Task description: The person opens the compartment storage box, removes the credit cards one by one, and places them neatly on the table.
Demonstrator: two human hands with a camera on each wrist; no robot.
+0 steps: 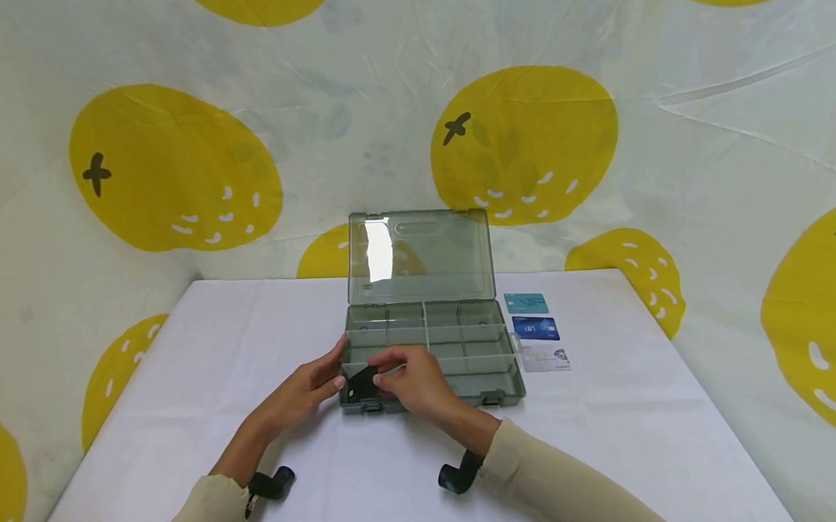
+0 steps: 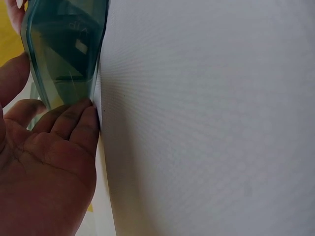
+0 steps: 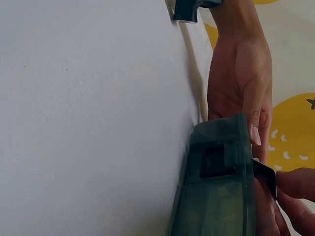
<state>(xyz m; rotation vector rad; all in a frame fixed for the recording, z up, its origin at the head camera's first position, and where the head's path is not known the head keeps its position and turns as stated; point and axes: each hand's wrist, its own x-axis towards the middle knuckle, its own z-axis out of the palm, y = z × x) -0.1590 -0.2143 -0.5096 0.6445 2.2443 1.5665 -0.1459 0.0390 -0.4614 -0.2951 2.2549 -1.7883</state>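
Observation:
A translucent grey-green compartment box (image 1: 483, 384) stands on the table with its lid (image 1: 446, 255) raised. My right hand (image 1: 417, 379) pinches a black card (image 1: 362, 383) between thumb and fingers. The card sits tilted over the front left compartment, and in the right wrist view part of the black card (image 3: 266, 176) shows above the rim. Along the box's left side, my left hand (image 1: 293, 394) rests with its fingers against the outer wall and its thumb by the front left corner. In the left wrist view those fingers (image 2: 69, 120) touch the wall.
Beside the box on the right lie a teal card (image 1: 527, 302), a blue card (image 1: 535, 328) and a pale card (image 1: 547, 357) in a column. A white cloth covers the table (image 1: 359, 485). Behind it hangs a fruit-printed backdrop (image 1: 355, 138).

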